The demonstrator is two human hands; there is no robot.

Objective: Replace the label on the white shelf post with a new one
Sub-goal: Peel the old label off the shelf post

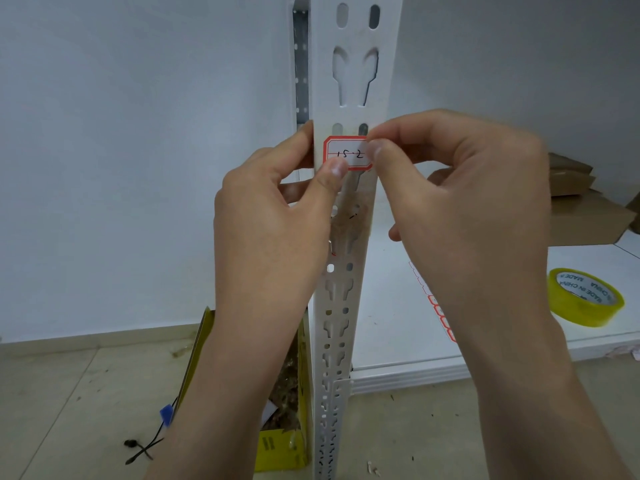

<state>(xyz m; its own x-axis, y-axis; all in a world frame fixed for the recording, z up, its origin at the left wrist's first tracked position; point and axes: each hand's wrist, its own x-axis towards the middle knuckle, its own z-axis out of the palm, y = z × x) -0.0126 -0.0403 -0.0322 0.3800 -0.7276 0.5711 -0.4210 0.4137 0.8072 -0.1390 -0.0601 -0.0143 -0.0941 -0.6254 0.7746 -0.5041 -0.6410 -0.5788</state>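
A white slotted shelf post (353,74) runs up the middle of the view. On it, at hand height, lies a red-bordered white label (347,152) with handwritten black marks. My left hand (273,220) grips the post's left edge, its thumb pressing the label's lower left corner. My right hand (460,202) pinches the label's right edge between thumb and forefinger. Below the label the post shows grey residue and a scrap of an old sticker (349,223).
A sheet of red-bordered labels (438,306) and a yellow tape roll (585,296) lie on the white shelf (398,341) at right, with flattened cardboard (585,209) behind. A yellow box of scraps (284,445) stands on the floor left of the post.
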